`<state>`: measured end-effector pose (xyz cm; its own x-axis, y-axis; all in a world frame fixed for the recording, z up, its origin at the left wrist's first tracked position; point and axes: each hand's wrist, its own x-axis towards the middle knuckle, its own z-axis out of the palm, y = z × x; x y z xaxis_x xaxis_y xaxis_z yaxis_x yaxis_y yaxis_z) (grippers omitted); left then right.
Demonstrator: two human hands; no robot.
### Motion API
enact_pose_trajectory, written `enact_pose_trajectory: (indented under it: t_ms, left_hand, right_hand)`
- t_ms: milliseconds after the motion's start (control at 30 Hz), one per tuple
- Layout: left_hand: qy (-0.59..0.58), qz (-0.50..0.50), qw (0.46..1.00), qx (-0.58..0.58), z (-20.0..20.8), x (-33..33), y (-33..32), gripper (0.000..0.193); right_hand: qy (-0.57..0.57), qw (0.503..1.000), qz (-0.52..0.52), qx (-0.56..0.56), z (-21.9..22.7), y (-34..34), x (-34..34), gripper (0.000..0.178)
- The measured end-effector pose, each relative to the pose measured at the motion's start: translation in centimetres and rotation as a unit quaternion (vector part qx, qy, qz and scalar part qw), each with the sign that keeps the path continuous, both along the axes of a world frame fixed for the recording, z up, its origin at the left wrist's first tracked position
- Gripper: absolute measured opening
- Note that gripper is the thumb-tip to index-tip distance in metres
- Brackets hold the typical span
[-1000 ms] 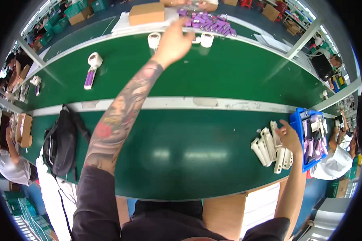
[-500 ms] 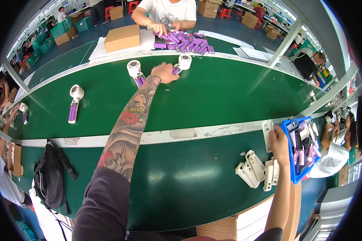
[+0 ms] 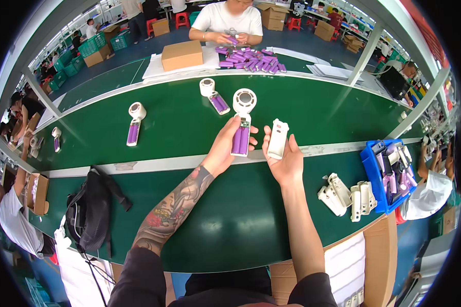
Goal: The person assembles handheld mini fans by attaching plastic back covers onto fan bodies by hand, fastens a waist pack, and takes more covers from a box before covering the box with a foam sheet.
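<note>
My left hand (image 3: 221, 149) is closed round the handle of a white handheld fan (image 3: 245, 101). Its handle lies open at the front, showing purple battery cells (image 3: 240, 141) and a small green circuit board (image 3: 245, 123). Close by on the right, my right hand (image 3: 288, 166) holds a white handle cover (image 3: 278, 139), its hollow inside facing up. Fan and cover are apart, above the near rail of the green belt. A second open-handled fan (image 3: 207, 87) lies just beyond, and another fan (image 3: 137, 110) rests farther left.
At the right, several white covers (image 3: 335, 194) lie beside a blue bin (image 3: 382, 192) of mixed parts. A black bag (image 3: 98, 212) sits on the left. Across the belt a person handles purple batteries by a battery pile (image 3: 253, 62) and a cardboard box (image 3: 182, 55). A metal rail (image 3: 179, 161) edges the belt.
My left hand has lifted the fan off the far belt and drawn it nearer. My right hand has brought the cover leftward from beside the blue bin. The view has shifted somewhat.
</note>
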<state>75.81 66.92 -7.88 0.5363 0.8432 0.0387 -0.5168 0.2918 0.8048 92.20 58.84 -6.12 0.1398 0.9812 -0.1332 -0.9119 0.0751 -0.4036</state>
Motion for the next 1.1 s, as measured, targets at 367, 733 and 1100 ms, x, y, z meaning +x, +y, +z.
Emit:
enact_pose_trajectory:
  t_ms: [367, 733, 1100]
  left_hand:
    - [-0.027, 0.016, 0.999, 0.003, -4.4, -1.3, -3.8, 0.04]
    - [-0.046, 0.03, 0.998, -0.035, -5.6, -0.7, -4.7, 0.054]
    - [0.086, 0.041, 0.983, 0.157, -4.8, -1.7, -4.0, 0.055]
  right_hand:
    - [-0.633, 0.765, -0.115, 0.033, -4.2, -2.6, -4.7, 0.039]
    - [-0.785, 0.585, -0.202, 0.028, -5.3, -2.9, -6.3, 0.043]
    - [-0.791, 0.573, -0.191, 0.1, -6.4, -2.5, -5.6, 0.056]
